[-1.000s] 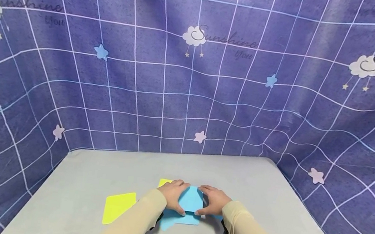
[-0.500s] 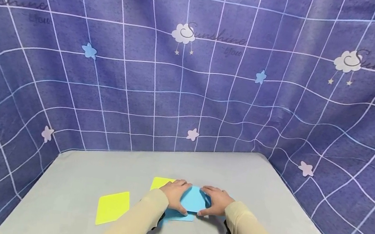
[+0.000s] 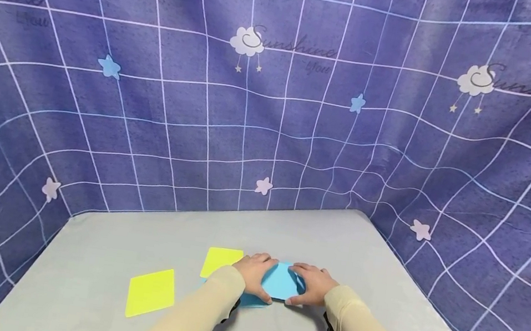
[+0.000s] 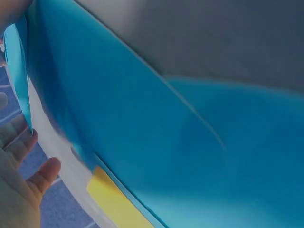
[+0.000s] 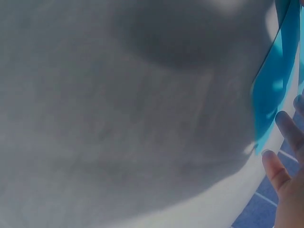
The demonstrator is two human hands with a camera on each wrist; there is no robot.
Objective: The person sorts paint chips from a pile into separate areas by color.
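A light-blue square sheet lies between the two hands in the head view, slightly raised off the table. My left hand grips its left side, with the fingers at the far edge and the thumb at the near edge. On the opposite side my right hand holds it in the same way. In the right wrist view, more than one blue layer shows beside the right thumb. Another blue sheet lies on the table, partly hidden beneath the left hand and forearm; the left wrist view shows overlapping blue sheets.
One yellow sheet lies alone at the left of the grey tabletop. A second yellow sheet sits just beyond the left hand, touching or overlapping blue. A purple gridded curtain encloses the back and sides.
Both hands have moved to the right with the blue sheet between them. More of the farther yellow sheet has come out from behind the left hand. The head view has turned rightward.
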